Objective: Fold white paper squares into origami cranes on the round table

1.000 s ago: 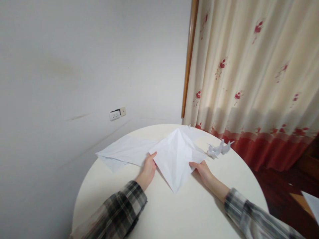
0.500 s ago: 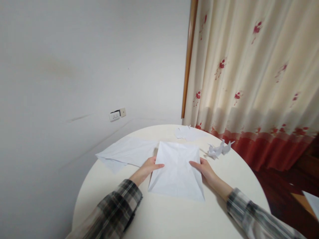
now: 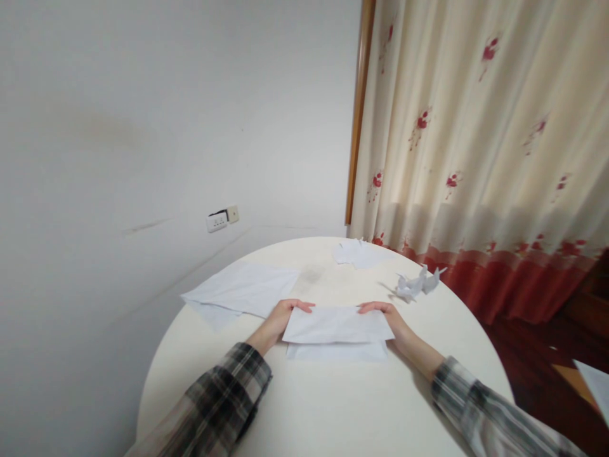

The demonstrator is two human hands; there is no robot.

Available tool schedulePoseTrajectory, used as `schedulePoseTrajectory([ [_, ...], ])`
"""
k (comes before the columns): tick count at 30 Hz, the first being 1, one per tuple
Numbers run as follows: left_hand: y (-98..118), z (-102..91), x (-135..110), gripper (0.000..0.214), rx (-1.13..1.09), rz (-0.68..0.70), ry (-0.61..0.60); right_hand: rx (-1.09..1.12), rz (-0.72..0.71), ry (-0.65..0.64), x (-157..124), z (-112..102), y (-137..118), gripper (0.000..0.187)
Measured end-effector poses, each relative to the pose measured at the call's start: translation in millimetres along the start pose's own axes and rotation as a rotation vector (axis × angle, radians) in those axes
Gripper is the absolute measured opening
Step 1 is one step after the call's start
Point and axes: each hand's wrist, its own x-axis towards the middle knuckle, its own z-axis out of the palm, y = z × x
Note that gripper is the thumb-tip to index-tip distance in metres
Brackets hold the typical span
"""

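A white sheet of paper [image 3: 337, 332] lies on the round white table [image 3: 333, 406], its far half folded over toward me and not quite flat on the near half. My left hand [image 3: 280, 317] grips the folded sheet's upper left corner, fingers curled over the edge. My right hand [image 3: 387, 315] grips the upper right corner the same way. Both plaid sleeves reach in from the bottom.
More white sheets [image 3: 242, 289] lie at the table's left. A folded paper figure [image 3: 417, 284] sits at the right, and a crumpled paper piece [image 3: 354, 252] at the far edge. A wall stands behind; a flowered curtain [image 3: 476, 158] hangs at the right.
The sheet went from held up as a diamond, to lying flat as a square, to being folded in half toward me. Both hands moved nearer with its far edge.
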Motion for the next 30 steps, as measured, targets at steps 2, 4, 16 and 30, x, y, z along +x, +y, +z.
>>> schedulePoseTrajectory([
  [2, -1.6, -0.1, 1.4, 0.013, -0.017, -0.002, -0.013, -0.005, 0.033, 0.012, -1.5, 2.3, -1.8, 0.010],
  [4, -4.8, -2.1, 3.9, 0.011, 0.029, 0.032, -0.005, -0.022, 0.068, 0.029, -3.5, 5.5, -3.5, 0.010],
  [16, -4.8, -12.2, 7.4, 0.031, 0.700, 0.325, -0.006, -0.370, -0.123, -0.031, 10.8, -7.1, 15.0, 0.021],
  [30, -1.4, -6.4, -1.6, 0.038, 1.062, 0.465, 0.023, -0.798, -0.382, -0.110, 8.7, -8.6, 9.7, 0.035],
])
